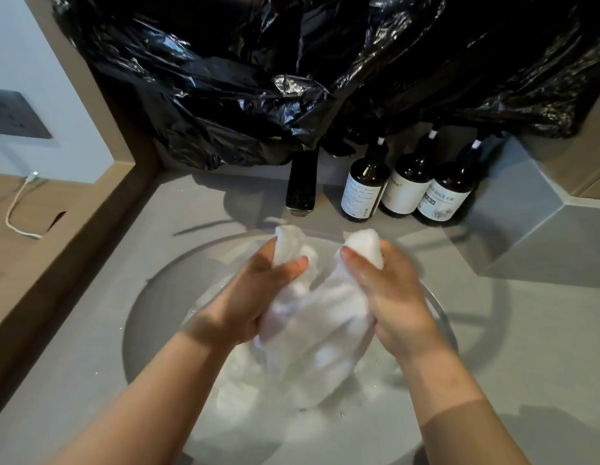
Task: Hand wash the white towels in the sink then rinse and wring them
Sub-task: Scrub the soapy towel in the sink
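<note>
Both hands work over the round grey sink (150, 317), set into a grey worktop (513, 330). Left hand (255, 290): fingers curled and clamped around one bunched end of a white towel (312, 327), thumb pressed across the cloth. Right hand (392, 290): fingers likewise clamped on the other bunched end, with a knob of cloth standing up above the fist. The towel hangs between the two hands, its lower part reaching down into the basin, where more white cloth and suds lie; motion blur hides whether that is a second towel. Black faucet spout (302, 186) stands behind the basin. Just to its right, three dark pump bottles (409, 189) with white labels stand close together. Crumpled black plastic sheeting (258, 78) covers the wall above.
</note>
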### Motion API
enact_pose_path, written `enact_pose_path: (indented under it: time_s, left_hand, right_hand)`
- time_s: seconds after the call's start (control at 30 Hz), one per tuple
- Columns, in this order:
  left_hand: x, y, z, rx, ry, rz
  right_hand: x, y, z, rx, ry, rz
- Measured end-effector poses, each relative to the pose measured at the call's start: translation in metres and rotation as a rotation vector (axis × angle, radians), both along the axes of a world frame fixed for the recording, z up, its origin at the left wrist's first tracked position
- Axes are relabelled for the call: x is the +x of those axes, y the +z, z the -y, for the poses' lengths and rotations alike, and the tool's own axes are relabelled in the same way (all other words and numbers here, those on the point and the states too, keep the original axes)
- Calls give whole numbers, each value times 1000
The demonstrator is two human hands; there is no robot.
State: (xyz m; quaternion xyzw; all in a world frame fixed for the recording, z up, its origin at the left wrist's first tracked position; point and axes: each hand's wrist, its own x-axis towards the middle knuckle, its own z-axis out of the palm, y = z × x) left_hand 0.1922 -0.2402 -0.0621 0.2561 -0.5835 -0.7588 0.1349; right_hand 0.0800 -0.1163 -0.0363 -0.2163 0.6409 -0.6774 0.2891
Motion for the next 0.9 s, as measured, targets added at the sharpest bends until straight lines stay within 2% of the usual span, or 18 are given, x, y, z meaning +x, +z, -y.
enact_pose_path:
  time_s: [0.1, 0.2, 0.27, 0.33, 0.4, 0.5, 0.57, 0.73, 0.83, 0.9]
  left_hand:
    - [7, 29, 1, 41, 20, -144]
    - [12, 37, 13, 144, -116, -207]
    - [14, 25, 21, 236, -230, -159]
    - [13, 0, 24, 247, -235, -60]
    - [10, -23, 23, 225, -205, 71]
    - [7, -55, 20, 236, -168, 216]
    - [6, -70, 20, 201, -99, 304]
    - [8, -84, 22, -207, -8, 600]
    - [6, -79, 19, -558, -51, 697]
    - [6, -78, 19, -665, -58, 673]
  right_hand:
    - [4, 39, -5, -189, -8, 16]
    - [-4, 47, -9, -234, -73, 37]
    - [-16, 28, -10, -150, -173, 83]
    - [-30, -6, -10, 38, -240, 148]
    - [-38, -36, -12, 196, -171, 232]
    - [-32, -71, -18, 256, 42, 362]
    - [-25, -87, -24, 432, 148, 311]
    - [-19, -96, -31, 795, 369, 95]
    - [-17, -97, -32, 807, 356, 88]
    - [-13, -98, -28, 722, 264, 123]
